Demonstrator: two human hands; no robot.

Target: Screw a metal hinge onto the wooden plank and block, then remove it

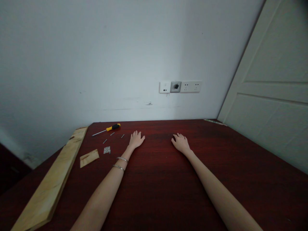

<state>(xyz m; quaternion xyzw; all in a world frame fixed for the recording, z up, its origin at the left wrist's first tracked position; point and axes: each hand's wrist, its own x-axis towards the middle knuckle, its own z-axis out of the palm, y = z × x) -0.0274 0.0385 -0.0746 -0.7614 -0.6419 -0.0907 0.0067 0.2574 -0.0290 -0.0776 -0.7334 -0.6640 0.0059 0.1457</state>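
My left hand (136, 139) rests palm down on the dark red table (158, 179), fingers apart, holding nothing. My right hand (180, 143) lies on the table to its right, fingers spread and slightly bent, also without anything in it. Left of my left hand are several small screws (122, 136) and a metal hinge (107, 150). Behind the screws lies a screwdriver (108, 129) with a yellow and black handle, its shaft pointing left. A small wooden piece (89, 158) sits beside the hinge.
A long wooden board (54, 175) runs along the table's left side. The white wall (120, 57) rises behind the table, with sockets (191, 86) on it. A white panelled door (271, 86) stands at the right. A thin strip (215, 122) lies at the back right edge.
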